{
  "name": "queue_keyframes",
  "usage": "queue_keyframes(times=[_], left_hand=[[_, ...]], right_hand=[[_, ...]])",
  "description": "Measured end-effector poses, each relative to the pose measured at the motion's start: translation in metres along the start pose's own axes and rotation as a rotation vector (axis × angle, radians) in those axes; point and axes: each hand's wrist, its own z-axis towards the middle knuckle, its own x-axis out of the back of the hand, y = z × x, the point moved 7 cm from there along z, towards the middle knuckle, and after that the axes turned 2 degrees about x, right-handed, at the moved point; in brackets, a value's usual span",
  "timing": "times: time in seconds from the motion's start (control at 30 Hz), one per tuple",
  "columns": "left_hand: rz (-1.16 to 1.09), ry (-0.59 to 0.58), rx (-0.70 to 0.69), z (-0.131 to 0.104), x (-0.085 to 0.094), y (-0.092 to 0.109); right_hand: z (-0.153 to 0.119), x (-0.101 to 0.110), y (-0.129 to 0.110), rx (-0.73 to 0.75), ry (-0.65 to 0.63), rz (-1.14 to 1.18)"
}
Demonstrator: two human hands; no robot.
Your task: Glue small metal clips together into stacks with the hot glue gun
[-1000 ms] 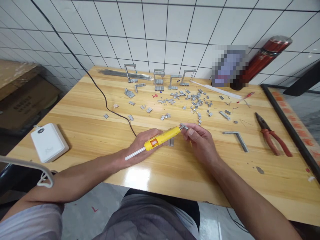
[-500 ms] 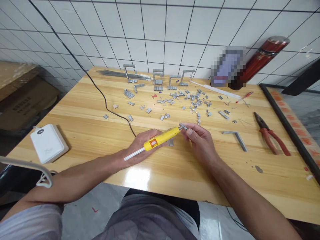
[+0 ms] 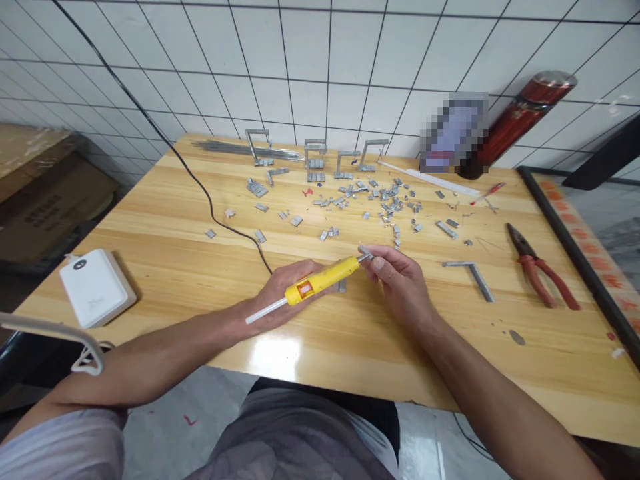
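Note:
A yellow glue gun with a white glue stick out of its rear lies in my left hand, whose fingers are wrapped round it. Its metal tip touches or nearly touches a small grey metal piece, pinched in my right hand. Below the gun, another grey strip shows beside my left fingers, partly hidden. Beyond both hands, many small grey pieces lie scattered on the wooden table.
Grey bracket-like frames stand along the tiled wall. Pliers and an L-shaped piece lie right. A white power bank sits left, a black cable crosses the table, and a red flask leans back right.
The rear of the glue gun and its glue stick have shifted very slightly left and down. Both hands keep their grips. The whole view has also moved a little.

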Motion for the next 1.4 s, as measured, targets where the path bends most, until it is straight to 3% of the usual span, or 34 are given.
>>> queue_keyframes(times=[0.83,1.13,1.4], left_hand=[[-0.036,0.031,0.058,-0.001,0.0,-0.008],[-0.023,0.008,0.083,-0.001,0.0,-0.007],[-0.016,0.024,0.074,-0.001,0.001,-0.008]], right_hand=[[-0.001,-0.002,-0.01,0.038,0.021,-0.069],[-0.006,-0.003,-0.024,0.161,0.04,-0.216],[-0.01,-0.006,-0.044,0.403,0.073,-0.489]])
